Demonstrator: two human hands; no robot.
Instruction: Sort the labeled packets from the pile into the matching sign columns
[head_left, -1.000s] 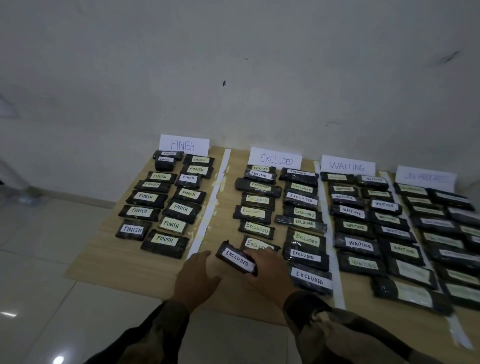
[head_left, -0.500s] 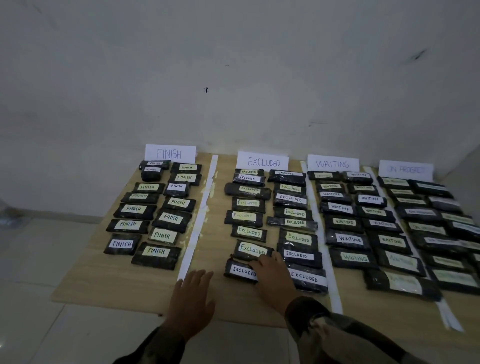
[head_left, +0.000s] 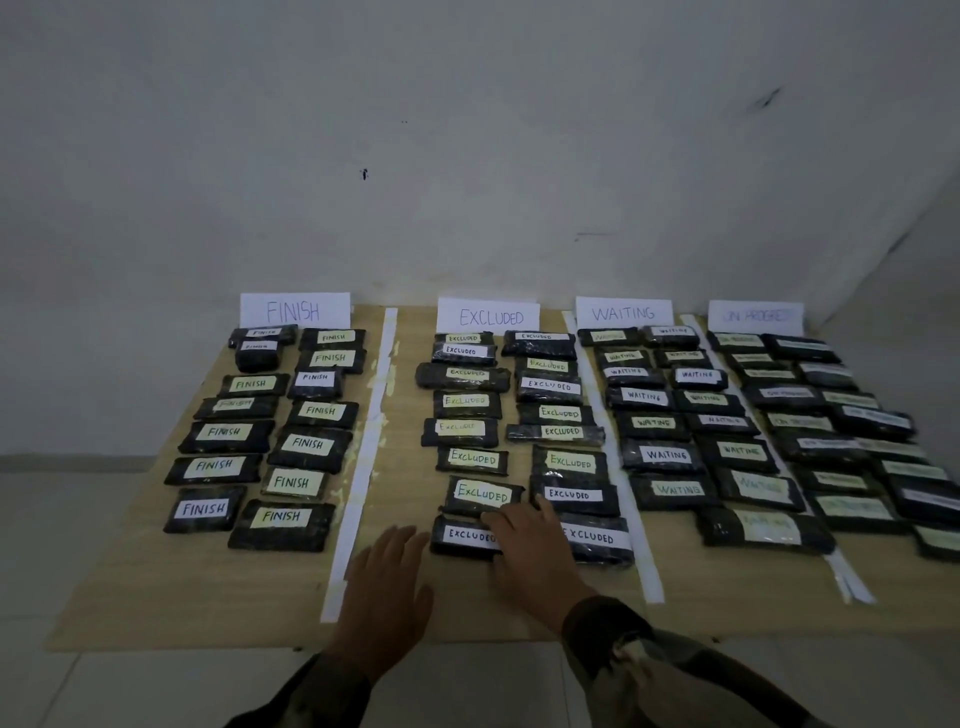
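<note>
Dark packets with paper labels lie in four columns on a wooden board, under the signs FINISH, EXCLUDED, WAITING and ON PROGRESS. The nearest EXCLUDED packet lies flat at the front of its column. My right hand rests on that packet's right end with straight fingers. To the left of the packet, my left hand hovers flat over the board, fingers spread, holding nothing.
White paper strips divide the columns. A grey wall stands behind the board and pale floor tiles lie to the left and in front. Bare wood shows along the board's front edge.
The EXCLUDED packet that my right hand held tilted now lies flat at the column's front. My left hand has opened and drawn back to the left of it.
</note>
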